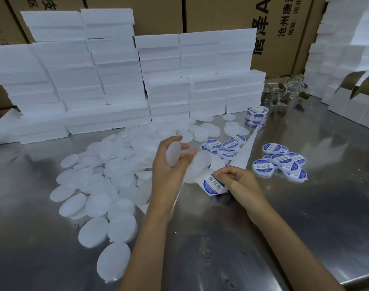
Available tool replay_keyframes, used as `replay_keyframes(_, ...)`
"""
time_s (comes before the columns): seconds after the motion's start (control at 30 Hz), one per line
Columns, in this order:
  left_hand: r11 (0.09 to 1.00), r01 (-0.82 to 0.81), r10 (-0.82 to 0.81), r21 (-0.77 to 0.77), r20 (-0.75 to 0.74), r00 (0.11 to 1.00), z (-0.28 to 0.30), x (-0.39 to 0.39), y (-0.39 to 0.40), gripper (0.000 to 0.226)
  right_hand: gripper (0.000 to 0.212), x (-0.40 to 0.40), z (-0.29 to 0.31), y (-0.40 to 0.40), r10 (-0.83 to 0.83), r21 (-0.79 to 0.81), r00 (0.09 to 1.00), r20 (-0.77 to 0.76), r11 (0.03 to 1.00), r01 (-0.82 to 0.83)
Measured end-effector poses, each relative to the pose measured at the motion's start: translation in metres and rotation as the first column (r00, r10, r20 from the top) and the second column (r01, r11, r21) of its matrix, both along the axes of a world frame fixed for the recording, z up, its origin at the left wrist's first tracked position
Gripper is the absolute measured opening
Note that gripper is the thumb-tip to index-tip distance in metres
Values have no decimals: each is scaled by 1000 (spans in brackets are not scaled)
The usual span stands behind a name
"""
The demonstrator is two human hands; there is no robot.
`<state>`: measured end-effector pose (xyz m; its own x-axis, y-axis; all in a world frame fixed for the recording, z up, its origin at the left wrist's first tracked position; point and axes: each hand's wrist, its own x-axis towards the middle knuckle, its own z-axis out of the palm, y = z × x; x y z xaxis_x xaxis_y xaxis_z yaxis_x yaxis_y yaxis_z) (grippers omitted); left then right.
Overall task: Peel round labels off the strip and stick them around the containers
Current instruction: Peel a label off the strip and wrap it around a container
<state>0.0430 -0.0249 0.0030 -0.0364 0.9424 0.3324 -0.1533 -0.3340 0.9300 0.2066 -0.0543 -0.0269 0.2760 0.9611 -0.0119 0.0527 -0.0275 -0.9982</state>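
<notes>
My left hand (pixel 171 162) grips a round white plastic container (pixel 173 153) on its edge, lifted above the steel table. My right hand (pixel 235 180) pinches a round blue-and-white label (pixel 213 184) at the end of the white backing strip (pixel 245 150). The strip runs up and back to the label roll (pixel 256 116). The label sits just below and right of the held container, apart from it.
Several unlabelled white containers (pixel 99 181) lie scattered at left. Labelled containers (pixel 282 160) are grouped at right, with more (pixel 225 147) behind the strip. White foam boxes (pixel 124 80) are stacked at the back, in front of cardboard cartons. The table edge (pixel 360 280) is at lower right.
</notes>
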Motion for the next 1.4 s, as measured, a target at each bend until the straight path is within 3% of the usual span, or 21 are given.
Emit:
replay_keyframes(0.1,983,-119,113,137,51,992,9,-4,-3,25,9,0,-3,1,-42,-11,999,12,999,43)
replay_keyframes(0.2,974,-67,72,215,-16,997,12,2,-5,27,7,1,-4,0,-34,-27,999,18,999,35)
replay_keyframes(0.3,988,39,-10,152,-185,983,5,13,-7,34,8,2,-2,-3,-15,-18,1000,-4,1000,14)
replay_keyframes(0.4,995,40,-8,88,-337,941,-7,14,-5,37,7,4,3,-8,54,30,997,-61,998,-52)
replay_keyframes(0.7,975,92,-117,-201,-113,987,-11,12,-3,30,8,1,12,-20,191,143,977,-91,974,-177)
replay_keyframes(0.77,967,81,-105,-241,-86,991,-12,13,-2,30,25,0,11,-20,204,174,978,-34,965,-195)
replay_keyframes(0.83,959,84,-108,-269,-75,991,-12,13,-2,30,40,-2,9,-19,183,214,975,123,955,-206)
replay_keyframes(0.93,949,106,-125,-298,-45,991,-12,12,-1,31,35,-4,3,-17,71,281,931,358,943,-180)
replay_keyframes(1.03,942,115,-135,-314,-43,990,-13,11,0,33,30,-3,-1,-17,5,329,875,485,925,-188)
replay_keyframes(1.33,946,35,-78,-321,-120,990,-15,11,2,29,18,-7,0,-18,-167,445,786,595,883,-150)
replay_keyframes(1.4,952,6,-55,-306,-152,987,-16,12,3,28,20,-8,3,-20,-157,453,809,566,879,-146)
